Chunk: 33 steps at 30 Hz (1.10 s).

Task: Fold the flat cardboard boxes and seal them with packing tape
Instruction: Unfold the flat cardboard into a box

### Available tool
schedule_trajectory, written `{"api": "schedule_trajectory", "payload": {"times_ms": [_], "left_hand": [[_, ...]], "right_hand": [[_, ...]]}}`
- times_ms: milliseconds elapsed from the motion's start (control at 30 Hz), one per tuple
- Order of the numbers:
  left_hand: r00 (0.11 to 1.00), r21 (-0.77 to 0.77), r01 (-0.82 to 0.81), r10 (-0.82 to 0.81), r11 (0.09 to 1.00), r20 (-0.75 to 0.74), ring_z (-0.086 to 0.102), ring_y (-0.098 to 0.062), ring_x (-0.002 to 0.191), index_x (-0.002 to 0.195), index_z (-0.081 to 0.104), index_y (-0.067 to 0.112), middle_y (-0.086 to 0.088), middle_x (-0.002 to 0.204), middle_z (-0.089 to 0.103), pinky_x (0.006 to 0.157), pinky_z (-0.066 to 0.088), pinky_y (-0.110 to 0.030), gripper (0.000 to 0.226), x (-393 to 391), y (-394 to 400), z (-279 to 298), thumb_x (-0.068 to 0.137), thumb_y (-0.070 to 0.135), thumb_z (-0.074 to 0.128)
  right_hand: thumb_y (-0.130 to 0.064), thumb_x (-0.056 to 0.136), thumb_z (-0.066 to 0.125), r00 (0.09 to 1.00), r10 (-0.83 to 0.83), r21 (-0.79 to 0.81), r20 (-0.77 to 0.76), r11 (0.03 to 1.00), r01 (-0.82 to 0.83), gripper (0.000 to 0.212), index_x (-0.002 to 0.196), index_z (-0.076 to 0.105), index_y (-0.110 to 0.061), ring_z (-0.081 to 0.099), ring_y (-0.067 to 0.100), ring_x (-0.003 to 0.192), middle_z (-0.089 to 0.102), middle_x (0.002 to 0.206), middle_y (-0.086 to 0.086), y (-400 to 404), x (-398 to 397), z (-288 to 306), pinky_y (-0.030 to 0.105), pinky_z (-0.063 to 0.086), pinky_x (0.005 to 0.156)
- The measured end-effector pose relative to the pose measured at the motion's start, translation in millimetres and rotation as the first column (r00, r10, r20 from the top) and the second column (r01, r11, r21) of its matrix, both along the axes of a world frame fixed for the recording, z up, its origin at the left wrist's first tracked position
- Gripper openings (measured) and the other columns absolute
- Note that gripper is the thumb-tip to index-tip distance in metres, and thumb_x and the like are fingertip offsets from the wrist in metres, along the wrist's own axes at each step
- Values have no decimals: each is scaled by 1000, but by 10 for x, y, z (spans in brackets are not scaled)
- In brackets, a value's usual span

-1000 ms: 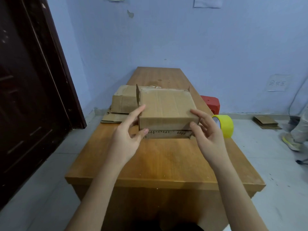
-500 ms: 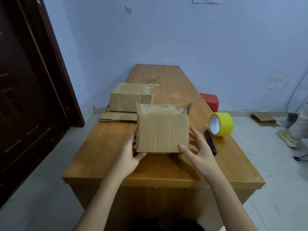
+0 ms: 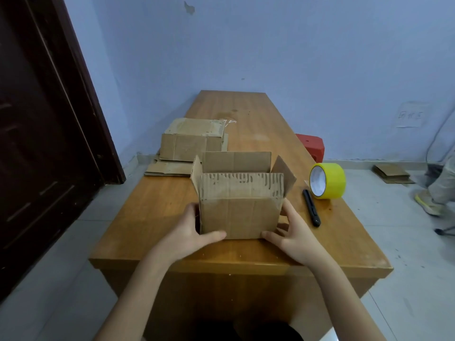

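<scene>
Item: open box (image 3: 240, 212), table (image 3: 332, 232) centre near front edge. Since a second ago you turned it upright; top flaps now stand open. Your left hand (image 3: 190, 233) and right hand (image 3: 291, 232) grip lower sides, fingers curled. Tape roll (image 3: 328, 180) at 2 o'clock, untouched. Top needs closing, sealing.

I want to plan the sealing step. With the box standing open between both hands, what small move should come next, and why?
Probably fold the top flaps shut. The open box stands upright on the table, held by the left hand and right hand, while the yellow tape roll waits beside it.
</scene>
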<state>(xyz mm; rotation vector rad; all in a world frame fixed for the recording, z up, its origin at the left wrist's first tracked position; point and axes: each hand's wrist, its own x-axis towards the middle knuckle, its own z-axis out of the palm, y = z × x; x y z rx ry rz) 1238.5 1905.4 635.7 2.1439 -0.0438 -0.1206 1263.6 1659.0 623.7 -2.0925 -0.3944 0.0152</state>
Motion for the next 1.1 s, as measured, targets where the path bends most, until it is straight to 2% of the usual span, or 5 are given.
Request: {"api": "schedule_trajectory", "payload": {"times_ms": [400,533,800,1000,1100], "left_hand": [[993,-132,-108,115,985,41,36,-19,133,144,19,28,2,144,38,106,32,-36,104,229,-9,63,63,33,84],[993,-154,-107,114,982,42,36,-18,132,143,20,30,3,142,40,105,31,-35,100,215,-1,59,65,30,83],[996,-131,-86,86,988,-7,37,-19,132,143,21,27,2,144,39,104,34,-35,100,182,13,120,64,38,81],[996,-293,-74,83,953,19,38,-10,126,144,21,28,7,143,39,104,32,-33,93,20,-89,156,70,70,59],[964,-493,-172,250,853,95,47,1,107,120,40,34,23,113,49,100,33,-29,40,-21,-218,306,88,60,42]], "right_hand": [[-54,69,66,999,40,128,-20,991,-38,78,136,40,-23,58,3,112,57,126,-10,-96,77,521,24,50,96],[-41,87,57,968,-227,387,110,907,168,59,138,43,-15,52,-9,105,53,127,-5,61,141,818,-1,41,79],[-18,89,65,940,-306,464,152,862,206,39,125,55,-26,46,3,124,52,134,-9,426,164,628,32,41,106],[-18,92,60,935,-329,561,132,802,203,36,126,54,-29,47,-18,110,53,117,-30,460,129,560,13,44,96],[-24,97,52,939,-325,583,116,787,201,29,125,54,-27,49,-21,103,55,116,-25,479,120,569,2,42,82]]}}
